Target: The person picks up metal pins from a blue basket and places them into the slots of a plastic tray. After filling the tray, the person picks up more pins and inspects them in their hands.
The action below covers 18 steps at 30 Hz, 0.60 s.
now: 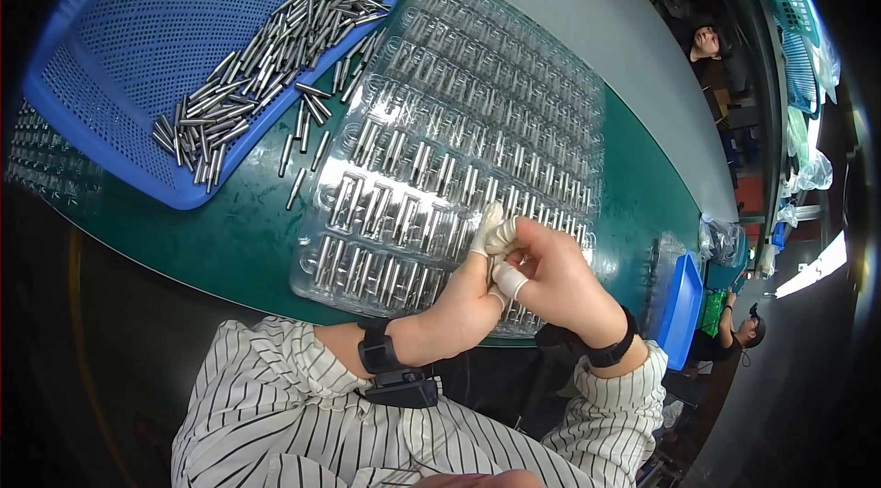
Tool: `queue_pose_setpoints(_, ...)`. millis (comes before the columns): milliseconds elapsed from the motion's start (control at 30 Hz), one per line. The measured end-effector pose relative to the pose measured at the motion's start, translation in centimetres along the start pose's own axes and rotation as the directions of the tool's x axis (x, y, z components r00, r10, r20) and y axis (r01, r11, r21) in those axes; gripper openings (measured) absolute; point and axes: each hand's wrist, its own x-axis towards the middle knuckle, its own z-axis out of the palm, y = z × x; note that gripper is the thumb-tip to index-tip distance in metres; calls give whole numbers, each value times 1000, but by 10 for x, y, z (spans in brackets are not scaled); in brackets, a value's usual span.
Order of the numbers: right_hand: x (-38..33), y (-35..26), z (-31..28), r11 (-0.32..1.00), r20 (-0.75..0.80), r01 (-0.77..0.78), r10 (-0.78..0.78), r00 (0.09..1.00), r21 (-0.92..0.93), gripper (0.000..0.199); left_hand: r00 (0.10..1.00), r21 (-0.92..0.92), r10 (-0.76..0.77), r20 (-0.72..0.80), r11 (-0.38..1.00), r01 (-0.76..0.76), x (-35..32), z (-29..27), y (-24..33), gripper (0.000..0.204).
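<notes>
My left hand (459,306) and my right hand (571,284) meet over the near right part of a clear plastic blister tray (308,260). White finger cots cover several fingertips. Both hands are closed, thumbs and fingers pressed together; whatever they pinch is hidden among the fingers. Rows of shiny metal pins (378,214) lie in the tray's pockets, running from the near edge to the far side. Loose metal pins (295,189) rest on the green table top (240,245) left of the tray.
A blue perforated basket (180,198) at the far left holds a heap of metal pins (292,38). More clear trays (55,162) sit beside and beneath it. A blue bin (681,309) stands at the right. Other people (734,330) are at the far right and across the table.
</notes>
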Motion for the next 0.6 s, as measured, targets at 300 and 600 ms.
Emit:
queue_pose_setpoints(300, 3, -3, -10, 975, -10, -61, 64, 998, 215, 15, 999, -41, 22, -39, 999, -23, -3, 0, 7, 82)
queue_pose_setpoints(600, 94, 11, -7, 889, -335, 104, -273, 902, -446, 18, 999, -202, -28, -41, 979, 20, -14, -7, 27, 78)
